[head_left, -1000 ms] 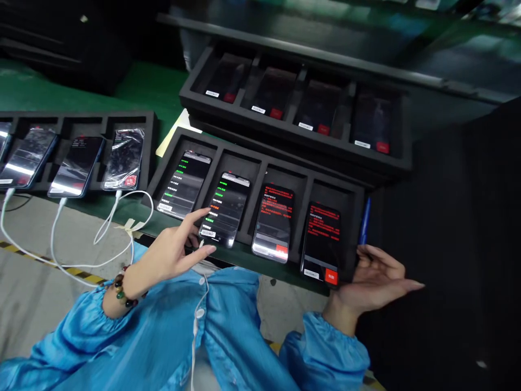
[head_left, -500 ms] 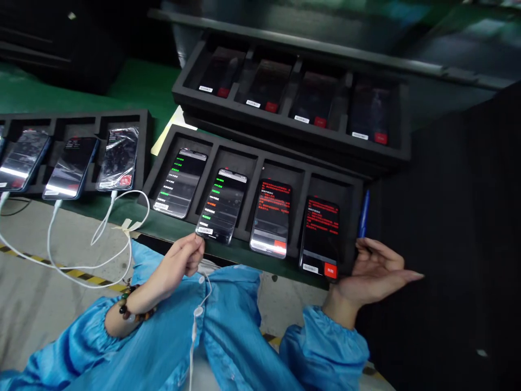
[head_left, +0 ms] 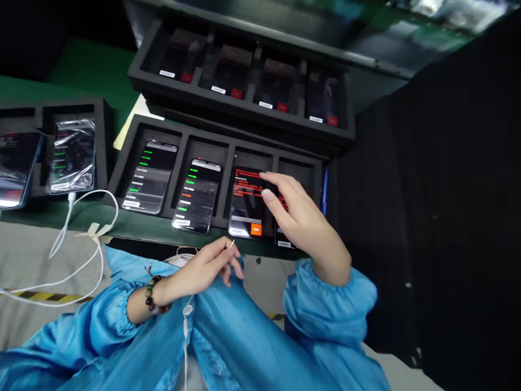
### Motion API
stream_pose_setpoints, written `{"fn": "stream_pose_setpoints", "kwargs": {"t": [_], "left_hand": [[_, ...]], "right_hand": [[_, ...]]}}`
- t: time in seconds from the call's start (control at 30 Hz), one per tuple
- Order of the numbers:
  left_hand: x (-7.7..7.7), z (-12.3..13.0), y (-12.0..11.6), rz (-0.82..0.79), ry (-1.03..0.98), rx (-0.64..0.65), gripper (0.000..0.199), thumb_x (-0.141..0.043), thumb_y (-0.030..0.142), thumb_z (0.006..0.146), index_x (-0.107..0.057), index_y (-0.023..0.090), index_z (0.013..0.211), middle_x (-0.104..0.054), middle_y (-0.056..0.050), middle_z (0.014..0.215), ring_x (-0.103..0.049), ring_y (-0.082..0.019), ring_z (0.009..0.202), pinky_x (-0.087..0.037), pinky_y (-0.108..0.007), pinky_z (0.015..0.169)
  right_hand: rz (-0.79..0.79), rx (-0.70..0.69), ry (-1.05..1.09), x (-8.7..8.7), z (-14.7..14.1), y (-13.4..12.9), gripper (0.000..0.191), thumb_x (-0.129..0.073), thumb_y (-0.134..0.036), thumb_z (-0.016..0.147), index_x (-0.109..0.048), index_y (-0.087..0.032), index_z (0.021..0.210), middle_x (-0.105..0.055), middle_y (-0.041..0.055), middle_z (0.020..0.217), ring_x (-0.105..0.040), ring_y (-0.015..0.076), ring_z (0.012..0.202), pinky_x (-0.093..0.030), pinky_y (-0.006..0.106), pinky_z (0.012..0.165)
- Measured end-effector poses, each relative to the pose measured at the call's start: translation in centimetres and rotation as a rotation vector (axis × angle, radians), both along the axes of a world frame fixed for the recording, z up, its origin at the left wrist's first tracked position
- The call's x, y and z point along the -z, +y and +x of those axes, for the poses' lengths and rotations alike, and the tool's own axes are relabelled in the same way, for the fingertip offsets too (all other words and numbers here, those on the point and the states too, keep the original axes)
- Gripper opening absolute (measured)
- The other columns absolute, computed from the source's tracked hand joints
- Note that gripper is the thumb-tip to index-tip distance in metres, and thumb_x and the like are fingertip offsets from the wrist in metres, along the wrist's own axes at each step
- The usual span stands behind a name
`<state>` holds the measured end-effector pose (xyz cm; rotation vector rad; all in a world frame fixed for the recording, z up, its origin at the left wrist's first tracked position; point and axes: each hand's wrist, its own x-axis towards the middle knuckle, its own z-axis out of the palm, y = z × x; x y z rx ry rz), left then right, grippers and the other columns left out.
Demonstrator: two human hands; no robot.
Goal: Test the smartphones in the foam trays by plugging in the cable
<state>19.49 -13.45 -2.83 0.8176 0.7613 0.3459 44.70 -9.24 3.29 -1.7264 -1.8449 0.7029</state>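
Observation:
My left hand is closed in a pinch below the tray's front edge, on what looks like an earphone plug; only its thin pale tip shows. A white earphone cord hangs down my front. My right hand has thumb and forefinger apart over the right edge of the third phone, which shows red text and an orange-red button. Whether it touches the screen I cannot tell. Beneath that hand lies the fourth phone, mostly hidden. The first phone and second phone show lists, mostly green and white.
The phones lie in a black foam tray. Behind it stands a raised foam tray with several dark phones. At left, another tray holds phones, one with a white cable. A blue pen lies at right.
My right hand has moved from beside the tray's right end to above the third and fourth phones. My left hand has drawn away from the second phone's lower corner, toward the right. The view has shifted.

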Motion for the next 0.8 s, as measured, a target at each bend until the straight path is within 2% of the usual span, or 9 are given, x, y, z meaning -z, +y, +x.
{"fn": "stream_pose_setpoints", "kwargs": {"t": [0.07, 0.17, 0.3, 0.37, 0.53, 0.63, 0.8], "left_hand": [[0.4, 0.6, 0.0, -0.009, -0.022, -0.046, 0.055, -0.068, 0.076, 0.102, -0.058, 0.022, 0.104, -0.076, -0.009, 0.088, -0.061, -0.018, 0.064, -0.052, -0.033, 0.069], [0.8, 1.0, -0.1, -0.03, -0.043, -0.103, 0.056, -0.073, 0.075, 0.1, -0.056, 0.021, 0.102, -0.081, -0.013, 0.099, -0.066, -0.018, 0.068, -0.053, -0.033, 0.074], [1.3, 1.6, -0.5, -0.091, -0.089, -0.176, 0.06, -0.076, 0.078, 0.098, -0.058, 0.02, 0.103, -0.084, -0.016, 0.108, -0.07, -0.018, 0.07, -0.055, -0.035, 0.077], [1.5, 2.1, -0.7, -0.148, -0.124, -0.212, 0.063, -0.08, 0.079, 0.093, -0.06, 0.02, 0.104, -0.084, -0.018, 0.111, -0.075, -0.021, 0.074, -0.058, -0.038, 0.082], [1.5, 3.3, -0.7, -0.271, -0.173, -0.313, 0.068, -0.092, 0.076, 0.083, -0.066, 0.017, 0.102, -0.084, -0.022, 0.113, -0.083, -0.028, 0.093, -0.062, -0.043, 0.098], [1.3, 3.3, -0.4, -0.334, -0.182, -0.343, 0.066, -0.098, 0.072, 0.079, -0.068, 0.017, 0.1, -0.085, -0.021, 0.115, -0.083, -0.028, 0.096, -0.062, -0.041, 0.098], [1.0, 2.8, 0.2, -0.365, -0.179, -0.34, 0.063, -0.101, 0.068, 0.077, -0.072, 0.016, 0.099, -0.086, -0.02, 0.11, -0.083, -0.028, 0.091, -0.061, -0.041, 0.094]], "right_hand": [[-0.059, -0.095, -0.041, 0.4, -0.6, 2.1, 0.056, -0.043, -0.064, 0.118, -0.063, -0.029, 0.157, -0.064, 0.0118, 0.162, -0.056, 0.0321, 0.156, -0.042, 0.056, 0.134], [-0.127, -0.145, -0.11, 1.6, -0.9, 4.5, 0.064, -0.038, -0.067, 0.117, -0.057, -0.026, 0.163, -0.056, 0.0137, 0.17, -0.048, 0.0333, 0.163, -0.039, 0.057, 0.136], [-0.151, -0.195, -0.195, 2.5, -1.2, 5.7, 0.068, -0.03, -0.068, 0.118, -0.058, -0.024, 0.161, -0.061, 0.0151, 0.165, -0.052, 0.036, 0.159, -0.032, 0.064, 0.137], [-0.153, -0.204, -0.222, 2.3, -1.3, 6.0, 0.068, -0.03, -0.069, 0.118, -0.059, -0.024, 0.16, -0.063, 0.0157, 0.163, -0.056, 0.0372, 0.155, -0.033, 0.065, 0.135], [-0.153, -0.222, -0.248, 1.4, -1.0, 6.6, 0.07, -0.041, -0.076, 0.112, -0.062, -0.023, 0.153, -0.068, 0.0175, 0.154, -0.062, 0.0398, 0.144, -0.044, 0.063, 0.124], [-0.171, -0.252, -0.251, 1.2, -0.4, 7.0, 0.067, -0.048, -0.077, 0.109, -0.063, -0.025, 0.149, -0.069, 0.0163, 0.15, -0.063, 0.04, 0.14, -0.044, 0.064, 0.122], [-0.193, -0.283, -0.248, 1.4, 0.3, 7.4, 0.064, -0.065, -0.075, 0.101, -0.063, -0.028, 0.145, -0.07, 0.0133, 0.146, -0.065, 0.0388, 0.133, -0.044, 0.064, 0.12]]}}
